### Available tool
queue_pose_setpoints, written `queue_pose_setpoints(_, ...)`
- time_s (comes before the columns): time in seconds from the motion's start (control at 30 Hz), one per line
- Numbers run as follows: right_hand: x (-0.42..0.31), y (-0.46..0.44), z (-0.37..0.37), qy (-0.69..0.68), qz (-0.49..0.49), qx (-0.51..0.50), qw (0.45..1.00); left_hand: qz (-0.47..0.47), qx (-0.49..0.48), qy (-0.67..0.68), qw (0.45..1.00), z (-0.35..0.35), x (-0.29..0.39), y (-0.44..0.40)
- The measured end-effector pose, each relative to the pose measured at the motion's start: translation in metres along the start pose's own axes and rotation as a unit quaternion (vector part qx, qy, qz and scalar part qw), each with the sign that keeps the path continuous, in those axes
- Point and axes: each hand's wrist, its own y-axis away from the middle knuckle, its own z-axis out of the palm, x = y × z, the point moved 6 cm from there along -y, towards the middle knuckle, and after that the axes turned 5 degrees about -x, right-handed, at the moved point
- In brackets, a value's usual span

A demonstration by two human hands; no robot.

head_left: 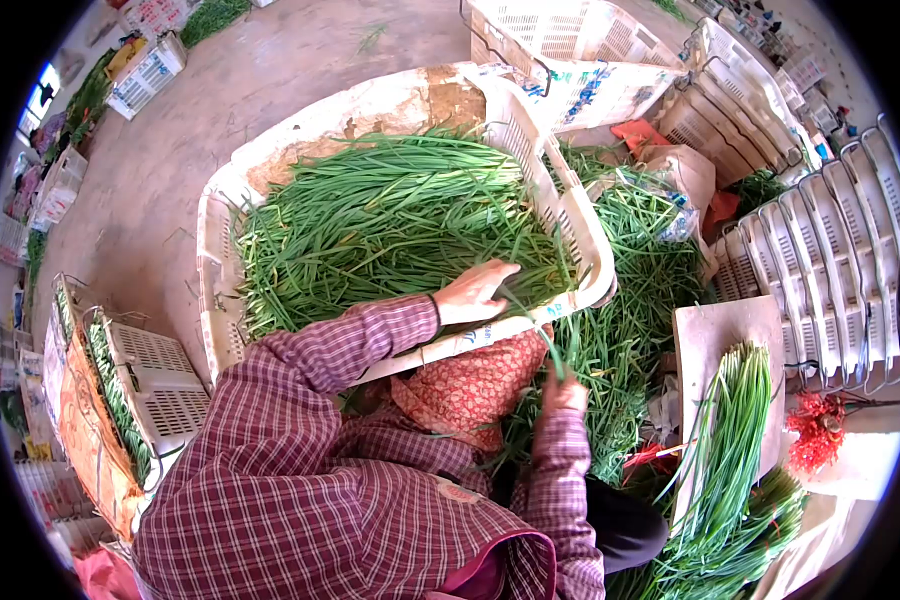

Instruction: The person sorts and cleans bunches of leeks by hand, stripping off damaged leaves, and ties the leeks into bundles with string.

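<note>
Long green chives (385, 215) lie heaped in a white plastic crate (582, 225) in front of me. My left hand (475, 293) is over the crate's near edge, beside the chives, with thumb and forefinger apart. A few loose stalks run from near its fingertips toward my right hand (565, 395). My right hand is closed around a few chive stalks (570, 350), just outside the near right corner of the crate. A red patterned cloth (480, 385) covers my lap below the crate.
Loose greens (630, 340) pile up right of the crate. A board (705, 330) holds a chive bundle (735, 430), near red ties (816, 430). Stacked crates (815, 260) stand at the right, another crate (610, 85) behind, and a crate of greens (160, 385) at the left.
</note>
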Motion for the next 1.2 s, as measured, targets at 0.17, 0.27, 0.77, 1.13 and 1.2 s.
queue_pose_setpoints(0.17,0.034,0.037,-0.141,0.163,0.251,0.020,0.954,-0.069,-0.087,-0.098,0.989,0.008,-0.011,-0.010)
queue_pose_setpoints(0.27,0.064,0.051,-0.171,0.110,0.264,0.076,0.955,-0.009,-0.044,-0.330,0.943,0.028,-0.020,-0.010)
queue_pose_setpoints(0.77,-0.102,0.056,-0.151,-0.030,-0.129,0.142,0.981,-0.145,0.041,0.058,0.987,-0.032,-0.042,-0.027)
queue_pose_setpoints(1.13,-0.222,-0.002,-0.118,-0.075,-0.216,0.095,0.969,-0.021,0.108,0.235,0.966,-0.078,-0.053,0.009)
queue_pose_setpoints(1.2,-0.217,-0.008,-0.117,0.000,-0.211,0.068,0.975,0.006,0.121,0.194,0.973,-0.082,-0.041,0.015)
